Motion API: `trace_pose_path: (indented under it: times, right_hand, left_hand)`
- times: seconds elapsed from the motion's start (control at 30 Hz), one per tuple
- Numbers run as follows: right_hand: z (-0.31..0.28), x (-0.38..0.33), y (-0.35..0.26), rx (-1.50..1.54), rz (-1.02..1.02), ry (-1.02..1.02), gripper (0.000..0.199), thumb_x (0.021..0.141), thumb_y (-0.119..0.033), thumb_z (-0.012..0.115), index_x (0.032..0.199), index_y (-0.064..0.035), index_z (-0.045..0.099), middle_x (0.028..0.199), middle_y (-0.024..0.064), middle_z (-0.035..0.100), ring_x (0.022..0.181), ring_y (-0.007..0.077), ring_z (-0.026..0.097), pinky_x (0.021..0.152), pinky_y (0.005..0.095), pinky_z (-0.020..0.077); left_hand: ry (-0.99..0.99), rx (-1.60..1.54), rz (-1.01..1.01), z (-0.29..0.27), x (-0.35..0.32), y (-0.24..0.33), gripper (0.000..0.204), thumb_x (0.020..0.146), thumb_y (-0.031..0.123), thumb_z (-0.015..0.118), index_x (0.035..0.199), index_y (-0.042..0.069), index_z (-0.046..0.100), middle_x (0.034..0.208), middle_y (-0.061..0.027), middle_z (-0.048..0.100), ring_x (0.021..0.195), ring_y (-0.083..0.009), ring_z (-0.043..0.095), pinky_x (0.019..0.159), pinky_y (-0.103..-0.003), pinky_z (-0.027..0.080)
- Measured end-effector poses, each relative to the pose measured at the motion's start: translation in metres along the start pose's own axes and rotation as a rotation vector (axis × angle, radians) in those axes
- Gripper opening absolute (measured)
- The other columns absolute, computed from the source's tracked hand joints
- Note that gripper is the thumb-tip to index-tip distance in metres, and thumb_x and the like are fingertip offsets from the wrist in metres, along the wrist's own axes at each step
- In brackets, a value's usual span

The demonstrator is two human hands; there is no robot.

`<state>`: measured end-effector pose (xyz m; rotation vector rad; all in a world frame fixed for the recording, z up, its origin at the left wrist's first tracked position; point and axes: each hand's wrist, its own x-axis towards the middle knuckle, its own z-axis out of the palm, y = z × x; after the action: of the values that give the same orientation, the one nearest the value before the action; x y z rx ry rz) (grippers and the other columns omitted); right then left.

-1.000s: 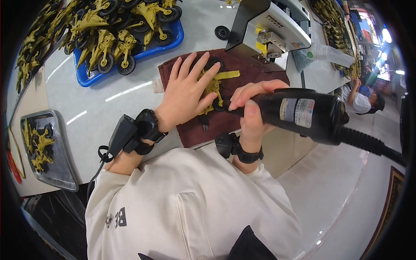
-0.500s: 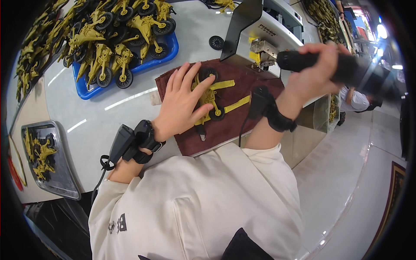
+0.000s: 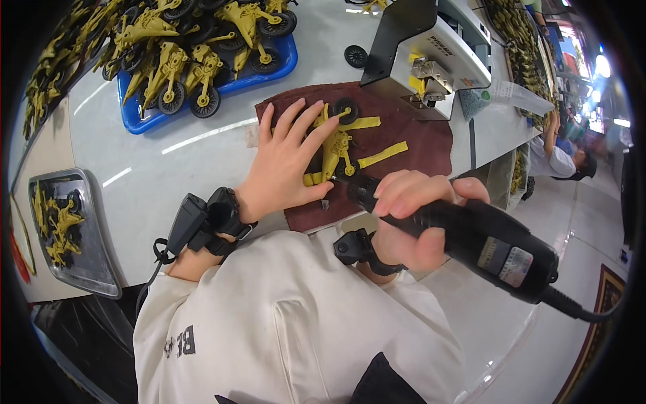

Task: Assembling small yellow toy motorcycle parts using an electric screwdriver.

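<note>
My left hand (image 3: 282, 158) lies flat with its fingers spread, its index finger and thumb against a yellow toy motorcycle (image 3: 334, 149) with black wheels. The toy lies on a dark red cloth (image 3: 420, 155), partly hidden by that hand. In my right hand (image 3: 412, 219) is a corded black electric screwdriver (image 3: 464, 232), fingers wrapped round its body. Its tip points left and reaches the toy's lower end, beside the near wheel and close to my left thumb. Whether the tip touches a screw is too small to tell. Yellow strips (image 3: 383, 155) lie under and beside the toy.
A blue tray (image 3: 289, 57) heaped with yellow toy motorcycles stands at the far left. A metal tray (image 3: 101, 262) with several yellow parts is at the left. Behind the cloth stand a black-and-white box-shaped machine (image 3: 431, 60) and a loose black wheel (image 3: 355, 56). Another person (image 3: 562, 158) is at far right.
My right hand has brought the screwdriver from beside the machine's metal front down and left to the toy's near end. My left hand stays spread on the toy; the whole view has shifted slightly.
</note>
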<state>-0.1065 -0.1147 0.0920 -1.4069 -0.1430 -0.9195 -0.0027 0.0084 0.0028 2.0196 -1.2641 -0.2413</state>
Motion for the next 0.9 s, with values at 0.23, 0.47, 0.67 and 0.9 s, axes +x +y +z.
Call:
trace_pose_path:
  times: [0.23, 0.47, 0.67, 0.9]
  right_hand:
    - [-0.006, -0.01, 0.013, -0.019, 0.121, -0.109, 0.059, 0.086, -0.011, 0.063, 0.13, -0.0037, 0.026, 0.085, 0.0166, 0.059, 0.07, 0.0251, 0.059, 0.068, 0.0407, 0.0502]
    - [0.0, -0.008, 0.023, -0.007, 0.162, -0.122, 0.055, 0.08, -0.002, 0.065, 0.123, -0.0057, 0.031, 0.083, 0.0144, 0.059, 0.072, 0.0237, 0.059, 0.07, 0.0383, 0.0491]
    - [0.025, -0.01, 0.028, -0.192, 0.132, -0.109, 0.048, 0.084, -0.023, 0.069, 0.113, -0.0046, 0.036, 0.072, 0.0112, 0.056, 0.056, 0.0219, 0.054, 0.056, 0.0355, 0.0474]
    - [0.002, 0.005, 0.004, -0.197, -0.103, 0.218, 0.051, 0.091, -0.04, 0.048, 0.117, 0.0019, 0.037, 0.064, 0.0083, 0.054, 0.044, 0.0171, 0.05, 0.042, 0.0285, 0.0446]
  left_hand:
    - [0.013, 0.002, -0.015, 0.001, -0.004, 0.003, 0.086, 0.058, 0.034, 0.077, 0.135, 0.016, 0.044, 0.136, -0.0121, 0.04, 0.131, -0.0354, 0.03, 0.108, -0.059, 0.013]
    - [0.031, 0.015, 0.0, 0.002, 0.0, -0.002, 0.086, 0.057, 0.036, 0.078, 0.134, 0.018, 0.044, 0.128, -0.012, 0.044, 0.127, -0.0348, 0.034, 0.107, -0.06, 0.015]
    - [0.059, 0.039, 0.002, -0.002, -0.004, -0.01, 0.088, 0.054, 0.036, 0.079, 0.134, 0.017, 0.045, 0.126, -0.013, 0.046, 0.126, -0.0353, 0.035, 0.106, -0.06, 0.015]
    - [0.174, -0.108, 0.063, -0.021, -0.015, 0.002, 0.087, 0.055, 0.032, 0.078, 0.134, 0.016, 0.045, 0.126, -0.0148, 0.042, 0.123, -0.0352, 0.038, 0.106, -0.058, 0.016]
